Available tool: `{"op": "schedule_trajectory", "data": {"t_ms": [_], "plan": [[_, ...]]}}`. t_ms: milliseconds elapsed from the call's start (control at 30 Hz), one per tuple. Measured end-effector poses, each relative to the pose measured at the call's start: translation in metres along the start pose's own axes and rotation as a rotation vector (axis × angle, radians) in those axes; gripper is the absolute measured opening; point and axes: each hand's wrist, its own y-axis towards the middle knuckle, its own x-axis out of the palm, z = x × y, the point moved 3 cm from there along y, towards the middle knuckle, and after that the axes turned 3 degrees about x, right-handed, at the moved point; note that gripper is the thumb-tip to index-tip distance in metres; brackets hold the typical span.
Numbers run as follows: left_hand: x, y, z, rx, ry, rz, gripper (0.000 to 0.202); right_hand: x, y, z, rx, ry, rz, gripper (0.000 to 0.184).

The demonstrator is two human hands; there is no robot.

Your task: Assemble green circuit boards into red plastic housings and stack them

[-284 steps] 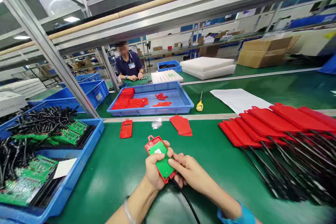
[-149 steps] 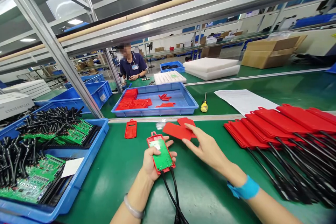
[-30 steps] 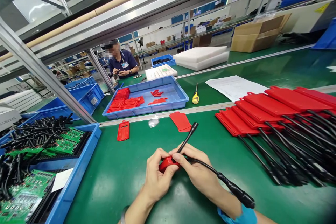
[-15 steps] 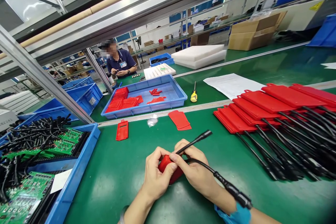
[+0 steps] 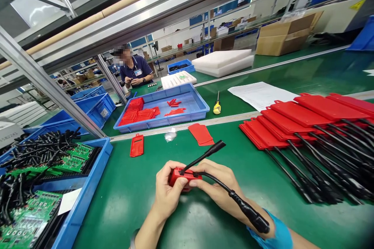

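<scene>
Between my two hands is a red plastic case (image 5: 177, 174), its end face turned up toward me. Two black cables (image 5: 201, 158) come out of that end; one points up and away, the other bends over my right wrist. My left hand (image 5: 169, 188) is closed around the case's left side, thumb on the near edge. On the right side my right hand (image 5: 219, 181) grips the case between thumb and fingers. A single red case half (image 5: 136, 146) with a window lies beyond my left hand. Several flat red pieces (image 5: 201, 134) lie just beyond the case.
At left a blue bin (image 5: 96, 171) holds green circuit boards (image 5: 35, 210) with black cables. Finished-looking red cases (image 5: 304, 114) with cables are stacked at right. Further back are a blue tray (image 5: 163, 121) of red parts, a yellow screwdriver (image 5: 216, 107), paper (image 5: 260, 94) and a seated co-worker (image 5: 136, 68).
The red case has turned in my hands, so its cable end now shows. My right fingers have come off the upper cable and moved onto the case's side.
</scene>
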Motion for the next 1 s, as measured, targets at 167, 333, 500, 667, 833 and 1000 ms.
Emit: {"op": "schedule_trajectory", "data": {"t_ms": [167, 333, 500, 667, 833, 1000], "plan": [[-0.001, 0.0, 0.006, 0.055, 0.046, 0.006, 0.02, 0.002, -0.001, -0.003, 0.028, -0.028, 0.044, 0.008], [-0.005, -0.001, 0.007, 0.078, 0.067, 0.011, 0.019, 0.003, 0.002, -0.003, 0.141, 0.024, -0.014, 0.006], [0.001, -0.001, 0.011, 0.12, 0.144, -0.029, 0.013, 0.001, 0.005, -0.005, 0.141, 0.147, -0.045, 0.029], [0.011, 0.0, 0.013, 0.136, 0.129, -0.077, 0.013, 0.005, 0.002, -0.006, 0.125, 0.223, -0.019, 0.009], [0.016, -0.006, 0.008, 0.163, 0.131, -0.011, 0.017, 0.013, -0.006, -0.003, 0.134, 0.175, 0.159, 0.006], [0.015, -0.005, 0.008, 0.122, 0.179, 0.035, 0.015, 0.013, -0.005, -0.002, 0.2, 0.163, 0.175, 0.012]]}}
